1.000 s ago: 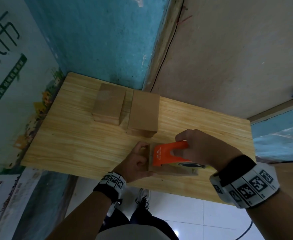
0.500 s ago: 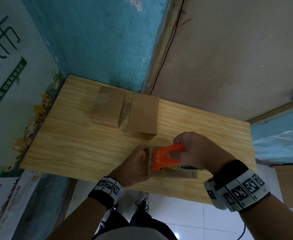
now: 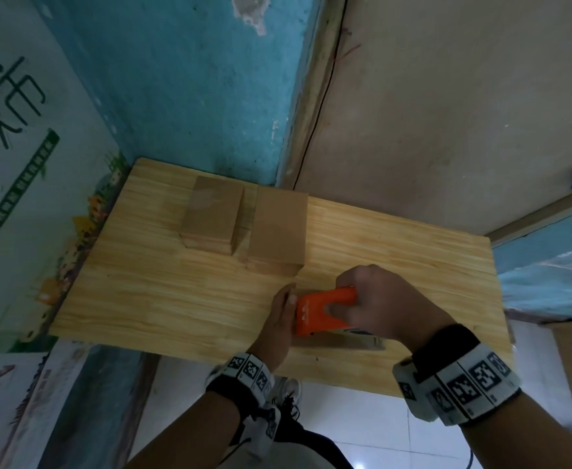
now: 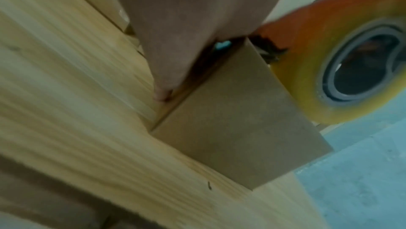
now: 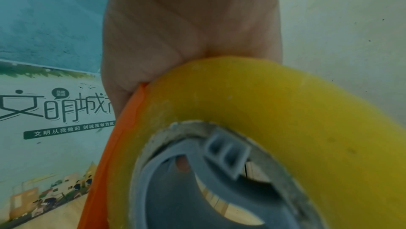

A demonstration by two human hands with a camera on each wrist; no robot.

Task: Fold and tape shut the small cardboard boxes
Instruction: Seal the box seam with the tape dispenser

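A small cardboard box (image 3: 340,343) (image 4: 230,128) lies near the front edge of the wooden table (image 3: 176,292). My right hand (image 3: 379,302) (image 5: 186,24) grips an orange tape dispenser (image 3: 318,313) with a yellowish tape roll (image 4: 307,94) (image 5: 263,102), held down on the box's top at its left end. My left hand (image 3: 277,323) (image 4: 186,16) lies flat against that left end, fingers pointing down to the table. Most of the box top is hidden under the dispenser and my right hand.
Two closed cardboard boxes (image 3: 211,214) (image 3: 279,231) stand side by side at the back of the table, close to the blue wall. A poster wall borders the table's left side. White floor tiles (image 3: 345,418) lie below the front edge.
My left hand has gone from curled round the box's end to lying flat against it. The dispenser stays at the box's left end in my right hand.
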